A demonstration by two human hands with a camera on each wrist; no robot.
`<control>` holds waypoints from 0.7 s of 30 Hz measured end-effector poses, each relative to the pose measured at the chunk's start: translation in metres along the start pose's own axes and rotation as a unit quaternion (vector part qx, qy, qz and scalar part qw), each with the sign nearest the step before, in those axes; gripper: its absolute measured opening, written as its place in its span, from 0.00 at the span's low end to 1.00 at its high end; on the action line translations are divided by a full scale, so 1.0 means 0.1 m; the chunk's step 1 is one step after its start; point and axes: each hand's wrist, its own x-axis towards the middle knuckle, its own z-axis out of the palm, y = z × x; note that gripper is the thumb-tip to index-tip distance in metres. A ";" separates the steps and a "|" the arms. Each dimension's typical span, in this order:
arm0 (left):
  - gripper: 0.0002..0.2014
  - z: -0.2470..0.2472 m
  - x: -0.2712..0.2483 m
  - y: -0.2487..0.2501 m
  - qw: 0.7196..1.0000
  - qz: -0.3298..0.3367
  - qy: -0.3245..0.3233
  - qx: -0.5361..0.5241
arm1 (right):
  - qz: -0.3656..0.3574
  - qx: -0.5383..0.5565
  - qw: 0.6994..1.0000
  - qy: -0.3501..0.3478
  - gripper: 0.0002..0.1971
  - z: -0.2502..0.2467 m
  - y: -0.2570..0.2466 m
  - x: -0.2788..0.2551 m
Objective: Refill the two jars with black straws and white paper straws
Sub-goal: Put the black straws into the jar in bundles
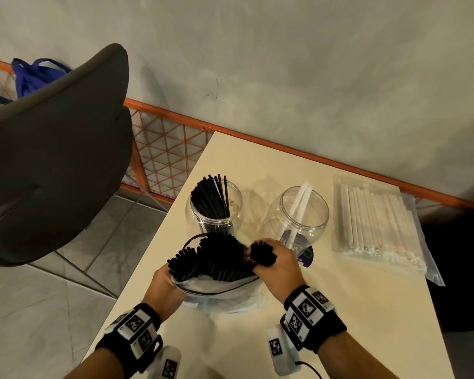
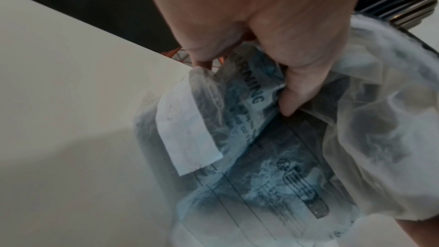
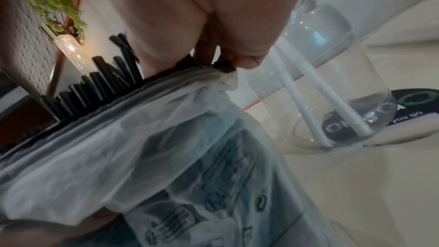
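Left hand (image 1: 163, 283) grips a crumpled translucent plastic bag (image 1: 219, 292) near the clear round jar (image 1: 215, 206); right hand (image 1: 278, 265) pinches a bundle of black straws (image 1: 263, 253).

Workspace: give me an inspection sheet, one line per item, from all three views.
Surface: cream table, set against an orange mesh railing.
Job's things: left jar part full of black straws; right jar holds two white paper straws; frosted bag of black straws near the front edge; sealed pack of white straws lying flat at right.
Clutter: round dark sticker under the right jar.
Hands: left hand grips the bag's side; right hand grips a bunch of black straws at the bag's mouth.
Cables: thin black lead from the right wrist camera.
Surroundings: grey chair, blue bag, pale wall, tiled floor.
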 end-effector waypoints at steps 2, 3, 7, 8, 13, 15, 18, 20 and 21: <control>0.15 0.00 0.00 -0.01 1.000 0.006 -0.005 0.015 | 0.026 0.027 0.999 -0.001 0.08 0.01 -0.02 -0.01; 0.18 0.00 0.00 -0.03 1.000 0.008 -0.007 0.026 | 0.029 0.036 0.999 -0.003 0.08 0.02 -0.01 0.00; 0.16 -0.01 0.02 -0.07 0.999 -0.007 -0.004 0.033 | 0.056 0.087 0.995 -0.015 0.16 0.06 -0.03 0.01; 0.11 -0.01 0.02 -0.07 1.000 -0.009 -0.005 0.030 | 0.067 0.082 0.994 -0.001 0.16 0.07 -0.01 0.02; 0.10 -0.01 0.03 -0.11 1.000 -0.016 -0.002 0.019 | 0.058 0.048 0.997 0.017 0.10 0.05 0.01 0.01; 0.10 -0.01 0.03 -0.09 1.000 -0.018 -0.002 0.014 | 0.059 0.046 0.997 0.016 0.10 0.03 -0.03 0.01; 0.10 0.00 0.02 -0.06 1.000 -0.022 -0.002 0.001 | 0.052 0.062 0.997 0.016 0.06 0.02 -0.13 0.02; 0.12 0.00 0.01 -0.05 1.000 -0.010 -0.002 0.013 | 0.031 0.049 0.998 0.027 0.08 0.01 -0.21 0.01; 0.14 0.00 0.01 -0.06 1.000 -0.008 -0.002 0.015 | 0.024 0.051 0.998 0.033 0.08 0.00 -0.26 0.01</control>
